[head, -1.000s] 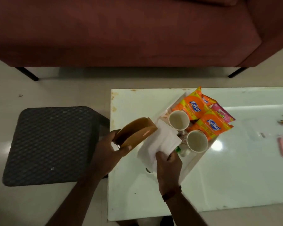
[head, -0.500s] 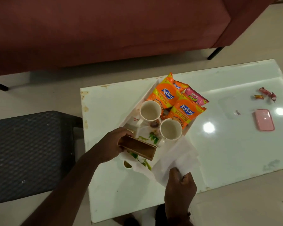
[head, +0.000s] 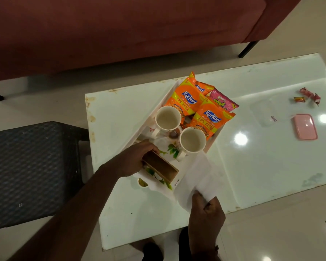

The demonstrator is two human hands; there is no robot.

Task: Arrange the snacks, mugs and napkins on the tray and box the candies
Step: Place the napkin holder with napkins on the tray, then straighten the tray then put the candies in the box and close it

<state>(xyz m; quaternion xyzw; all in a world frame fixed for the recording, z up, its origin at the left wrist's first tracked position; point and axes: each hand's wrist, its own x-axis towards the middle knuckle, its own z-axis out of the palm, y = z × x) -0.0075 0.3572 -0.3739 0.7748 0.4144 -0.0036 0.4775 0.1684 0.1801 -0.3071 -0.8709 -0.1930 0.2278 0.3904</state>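
Note:
A white floral tray (head: 159,182) lies slanted on the white table (head: 271,166). On it stand two white mugs (head: 168,118) (head: 192,140) and, behind them, orange Kurkure snack packets (head: 211,117) and a pink packet (head: 223,100). My left hand (head: 134,159) grips a brown wooden napkin holder (head: 161,166) resting on the tray's near end. My right hand (head: 205,213) pinches white napkins (head: 198,178) held over the tray's near right corner. Wrapped candies (head: 309,96) lie at the table's far right, with a pink lid (head: 305,126) and a clear box (head: 263,113) near them.
A dark red sofa (head: 120,31) runs behind the table. A dark woven stool (head: 30,170) stands to the left, close to the table's left edge. My feet show below the table's near edge.
My left hand lowered the napkin holder onto the tray's near end. My right hand drew the napkins off the tray toward its near right corner. The view shifted right.

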